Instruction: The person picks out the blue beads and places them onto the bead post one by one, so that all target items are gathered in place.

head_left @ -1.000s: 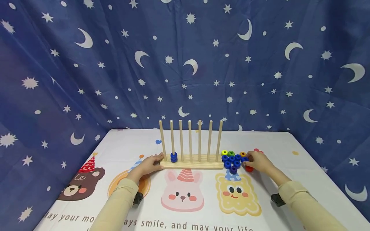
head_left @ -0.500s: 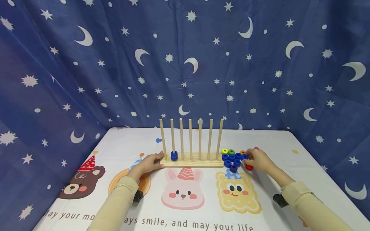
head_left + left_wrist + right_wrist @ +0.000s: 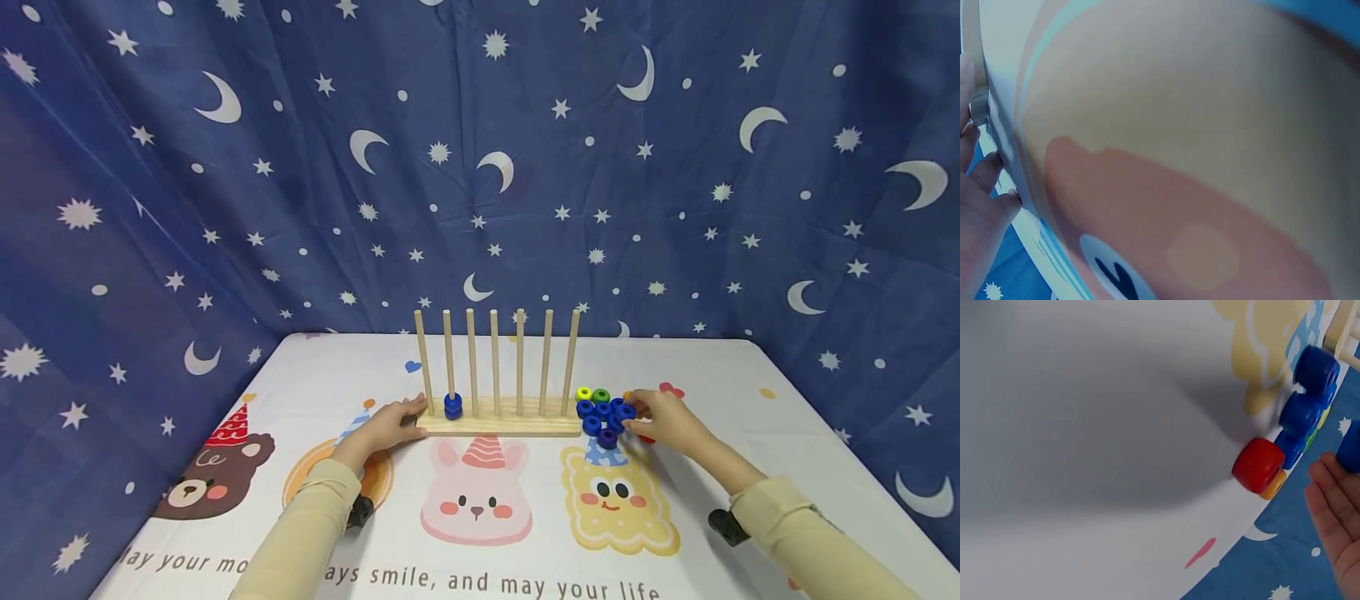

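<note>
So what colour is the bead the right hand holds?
Blue bead, right hand; clearest in the head view.

Both sleeved forearms (image 3: 300, 521) are stretched forward; the left hand (image 3: 384, 425) is held low, thumb parted from fingers; the right hand (image 3: 666, 419) is posed in a pinch.

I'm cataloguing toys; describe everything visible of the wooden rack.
The rack looks like pale, plain wood: a long flat base with seven upright pegs in a row. It stands on the printed cloth, its left end touched by the left hand. Two blue beads sit on the second peg from left; the others are bare.
</note>
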The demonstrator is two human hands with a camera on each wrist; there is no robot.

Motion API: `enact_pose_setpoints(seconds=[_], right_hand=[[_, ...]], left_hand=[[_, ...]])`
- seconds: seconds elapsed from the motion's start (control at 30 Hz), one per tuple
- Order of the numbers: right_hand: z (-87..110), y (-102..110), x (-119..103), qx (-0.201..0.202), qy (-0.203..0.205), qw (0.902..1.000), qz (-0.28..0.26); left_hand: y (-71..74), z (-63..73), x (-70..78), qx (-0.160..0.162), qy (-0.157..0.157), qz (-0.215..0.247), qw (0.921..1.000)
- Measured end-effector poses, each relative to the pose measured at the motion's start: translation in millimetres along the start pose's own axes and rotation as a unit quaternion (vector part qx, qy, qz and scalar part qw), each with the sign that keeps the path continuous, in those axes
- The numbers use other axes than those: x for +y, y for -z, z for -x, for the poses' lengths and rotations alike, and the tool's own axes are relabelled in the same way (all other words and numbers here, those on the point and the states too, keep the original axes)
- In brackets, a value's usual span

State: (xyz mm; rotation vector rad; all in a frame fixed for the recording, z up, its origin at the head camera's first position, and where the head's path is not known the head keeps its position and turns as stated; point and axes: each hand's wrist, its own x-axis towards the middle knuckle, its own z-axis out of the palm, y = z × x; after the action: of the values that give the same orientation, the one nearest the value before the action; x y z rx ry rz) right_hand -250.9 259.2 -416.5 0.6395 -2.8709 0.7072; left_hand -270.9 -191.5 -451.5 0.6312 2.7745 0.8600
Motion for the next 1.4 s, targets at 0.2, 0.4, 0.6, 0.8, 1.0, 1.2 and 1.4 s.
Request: enact_pose_setpoints(seconds=[0.2,0.4,0.6,0.8,1.0,1.2,1.4], right_hand=[[-0.5,-4.4,-7.4,-0.005,0.018,0.9996,-0.019],[1.2,-6.2,-14.6,-0.003,0.031,0.9995,-0.008],[1.1,-7.9,-24.5,-0.005,0.044,0.9989,-0.012],[1.8,-10.3,-36.1,-0.024,0.024,0.9991,-0.024],[0.8,-14.6,-43.0,-0.041,0.030,0.9984,-0.027],[1.9,-19.0,-44.7,-0.042,0.055,0.9968,-0.041],[3.4,-21.5,-50.1,-0.033,0.067,0.9966,-0.036]], left_hand=[[0.3,1.7,-1.7,0.004,0.010,0.004,0.9999],[1.0,-0.5,-0.8,-0.002,0.000,-0.002,1.0000],[0.5,-1.7,-1.1,0.004,-0.002,-0.006,1.0000],[0.6,-2.0,-1.2,-0.001,-0.005,-0.004,1.0000],[1.0,-2.3,-2.7,0.002,-0.005,-0.003,1.0000],[1.0,-0.4,-2.1,0.001,0.000,0.003,1.0000],[1.9,-0.8,1.6,0.000,0.007,-0.001,1.0000]])
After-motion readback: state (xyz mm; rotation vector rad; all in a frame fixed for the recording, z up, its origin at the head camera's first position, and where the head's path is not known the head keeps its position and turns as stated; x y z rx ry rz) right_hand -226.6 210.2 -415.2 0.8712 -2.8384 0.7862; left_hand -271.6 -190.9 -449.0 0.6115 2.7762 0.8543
